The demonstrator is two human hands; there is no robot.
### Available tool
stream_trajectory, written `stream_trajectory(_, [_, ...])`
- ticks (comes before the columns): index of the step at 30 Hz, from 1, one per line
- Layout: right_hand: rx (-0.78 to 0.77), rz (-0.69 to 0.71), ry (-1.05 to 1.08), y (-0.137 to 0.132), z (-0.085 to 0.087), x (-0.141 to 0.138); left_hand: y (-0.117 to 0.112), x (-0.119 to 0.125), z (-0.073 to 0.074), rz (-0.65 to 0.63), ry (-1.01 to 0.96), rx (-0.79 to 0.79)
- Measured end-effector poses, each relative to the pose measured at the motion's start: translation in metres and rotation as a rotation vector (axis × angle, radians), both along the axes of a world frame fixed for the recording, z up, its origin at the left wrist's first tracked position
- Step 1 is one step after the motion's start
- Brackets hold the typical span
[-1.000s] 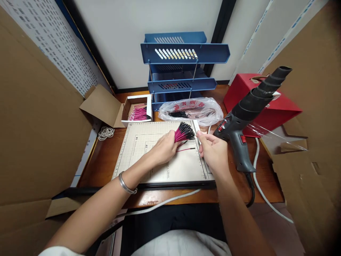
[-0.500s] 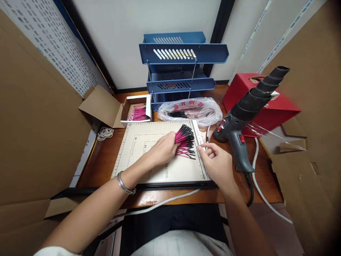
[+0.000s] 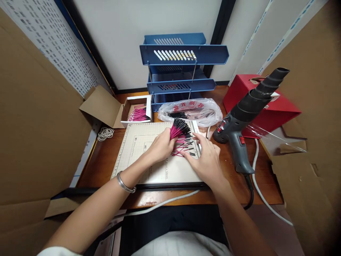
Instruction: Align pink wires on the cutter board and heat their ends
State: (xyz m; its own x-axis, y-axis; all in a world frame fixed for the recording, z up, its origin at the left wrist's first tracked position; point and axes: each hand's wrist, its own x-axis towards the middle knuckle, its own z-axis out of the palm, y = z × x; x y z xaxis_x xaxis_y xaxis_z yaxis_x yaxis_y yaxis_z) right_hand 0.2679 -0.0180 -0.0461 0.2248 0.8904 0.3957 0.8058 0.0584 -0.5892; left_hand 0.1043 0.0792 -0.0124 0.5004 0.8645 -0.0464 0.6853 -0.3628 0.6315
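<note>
My left hand (image 3: 161, 145) is closed around a bundle of thin pink wires with black sleeved ends (image 3: 179, 128), the black ends fanned out up and to the right. Below the bundle, several loose pink wires (image 3: 182, 147) lie on the cream paper-cutter board (image 3: 157, 170) with its printed grid. My right hand (image 3: 206, 156) is open beside these loose wires, thumb and fingers apart around their black ends. Whether its thumb touches a wire I cannot tell.
Behind the board stand a white box (image 3: 135, 99) of pink wires and a plastic bag (image 3: 190, 111) with black-ended pieces. A blue tray rack (image 3: 183, 55) rises behind. To the right are a heat gun (image 3: 241, 131) and a red box (image 3: 282, 110). Rubber bands (image 3: 106, 133) lie left.
My left hand has shifted slightly left and up with the wire bundle. My right hand has moved left towards the loose wires, and its fingers have spread from a pinched pose.
</note>
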Motion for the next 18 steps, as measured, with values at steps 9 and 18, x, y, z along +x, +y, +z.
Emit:
stream_trajectory(9, [-0.044, -0.094, -0.100, 0.010, 0.003, -0.001, 0.002, -0.001, -0.002, 0.024, -0.056, 0.021])
stream_trajectory(18, [0.005, -0.070, -0.106, 0.014, 0.000, 0.001, 0.005, -0.003, -0.010, 0.066, -0.111, 0.037])
